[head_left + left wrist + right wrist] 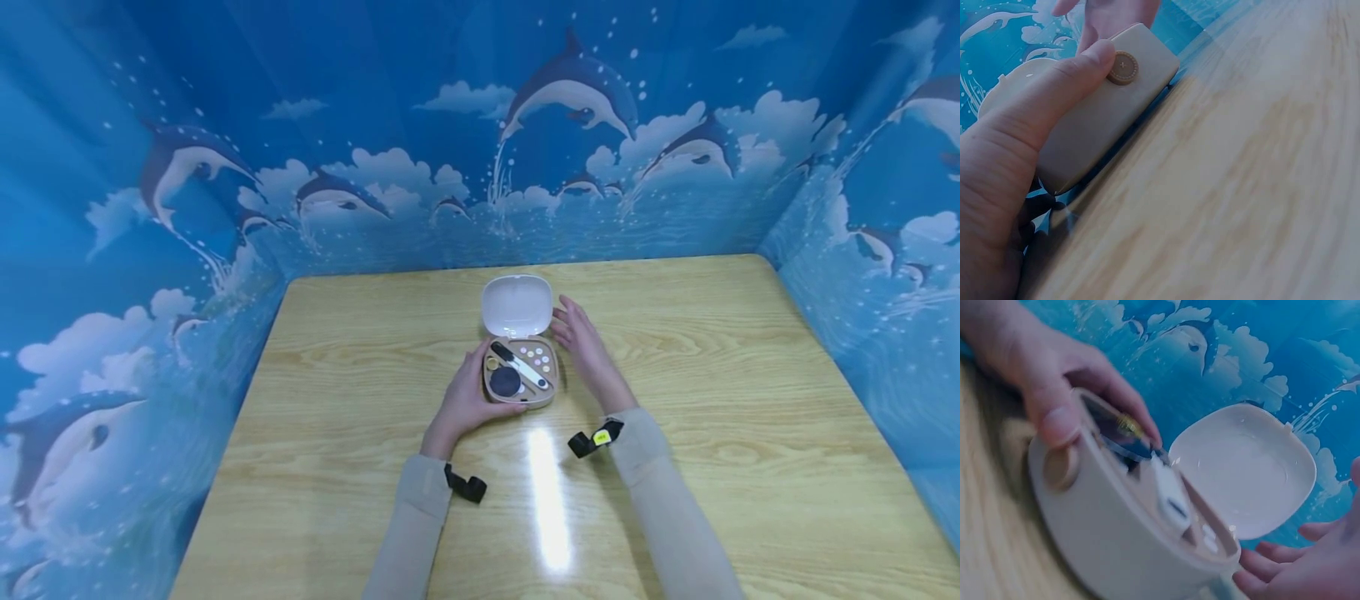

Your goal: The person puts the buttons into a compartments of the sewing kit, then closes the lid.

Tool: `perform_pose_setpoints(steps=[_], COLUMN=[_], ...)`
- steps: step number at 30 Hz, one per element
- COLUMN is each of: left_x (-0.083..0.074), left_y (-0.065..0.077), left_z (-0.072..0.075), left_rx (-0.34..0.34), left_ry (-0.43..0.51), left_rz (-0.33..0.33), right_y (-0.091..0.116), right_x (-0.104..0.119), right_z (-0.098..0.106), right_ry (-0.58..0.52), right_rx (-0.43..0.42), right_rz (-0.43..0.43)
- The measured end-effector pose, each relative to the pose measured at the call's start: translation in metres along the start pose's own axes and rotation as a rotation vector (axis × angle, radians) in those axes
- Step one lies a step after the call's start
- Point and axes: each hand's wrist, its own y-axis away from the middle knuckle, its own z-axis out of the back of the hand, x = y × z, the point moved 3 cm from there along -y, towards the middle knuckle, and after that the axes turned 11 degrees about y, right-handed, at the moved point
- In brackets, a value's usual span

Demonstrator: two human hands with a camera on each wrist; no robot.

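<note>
A small beige sewing box [542,403] stands on the table, its white lid [517,307] swung open towards the back. My left hand [467,398] grips the box's left side, the thumb along the front beside a brown button-shaped catch [1124,69]. Beside the box's right back corner, my right hand [588,350] has its fingers loosely extended and holds nothing. Inside the box lie a white tool with a black end [529,371], a dark round disc [506,382], a small gold piece [492,363] and several pale buttons [542,361].
The box sits near the back middle of a wood-grain table [337,433]. Behind and at both sides hangs a blue curtain [420,75] printed with dolphins. A bright reflection lies on the tabletop between the forearms.
</note>
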Motion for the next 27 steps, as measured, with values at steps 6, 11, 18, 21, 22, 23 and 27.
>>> perform_pose_setpoints(steps=[6,11,18,21,22,23,27], left_x=[0.0,0.001,-0.002,-0.003,-0.003,-0.002,-0.001], left_y=[0.0,0.0,0.001,0.002,0.002,0.002,0.001], left_z=[0.0,0.0,0.001,0.001,0.001,0.001,0.001], left_rx=[0.003,0.002,0.002,-0.001,-0.003,-0.004,-0.007], left_ry=[0.012,0.008,0.006,-0.002,-0.002,-0.004,-0.01], left_rz=[-0.009,0.002,0.02,0.033,0.034,0.036,0.036], right_y=[-0.007,-0.009,-0.007,-0.005,-0.004,-0.003,0.0], right_x=[0.008,0.017,0.019,0.018,0.018,0.018,0.018], right_z=[-0.006,-0.01,-0.009,-0.009,-0.009,-0.009,-0.01], right_ry=[-0.062,-0.074,-0.075,-0.057,-0.043,-0.033,0.022], right_rx=[0.077,0.106,0.103,0.088,0.084,0.076,0.042], right_rz=[-0.026,-0.011,-0.013,-0.007,0.0,0.004,0.027])
